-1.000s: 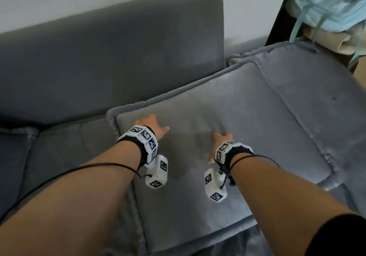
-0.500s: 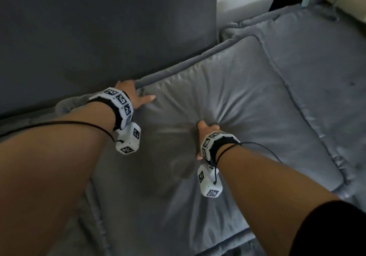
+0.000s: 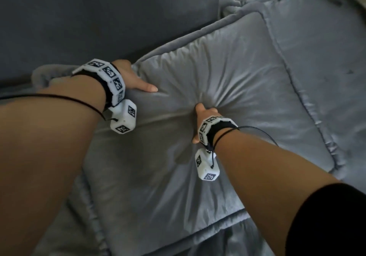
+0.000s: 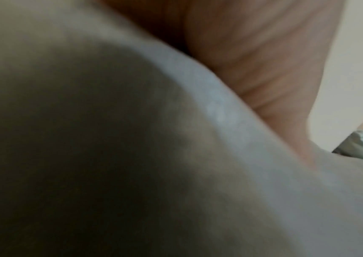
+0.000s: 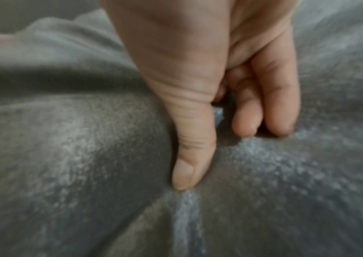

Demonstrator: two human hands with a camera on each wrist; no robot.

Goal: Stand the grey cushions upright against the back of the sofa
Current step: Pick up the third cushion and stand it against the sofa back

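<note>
Dark grey upholstered sofa back (image 3: 103,18) behind. Large square grey velvety cushion (image 3: 227,73) flat on the seat, far edge just beside that back; probably light, soft and floppy, best taken at an edge or corner. Second grey cushion (image 3: 320,43) flat at right. Left hand (image 3: 134,81) at the far-left corner, thumb on top, fingers hidden. Right hand (image 3: 202,115) mid-cushion, thumb and fingers (image 5: 275,111) pinching bunched fabric, wrist bent down.

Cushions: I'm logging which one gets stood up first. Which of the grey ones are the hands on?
The near cushion, bunched under the right hand and left hand; the far cushion lies flat, untouched.
</note>
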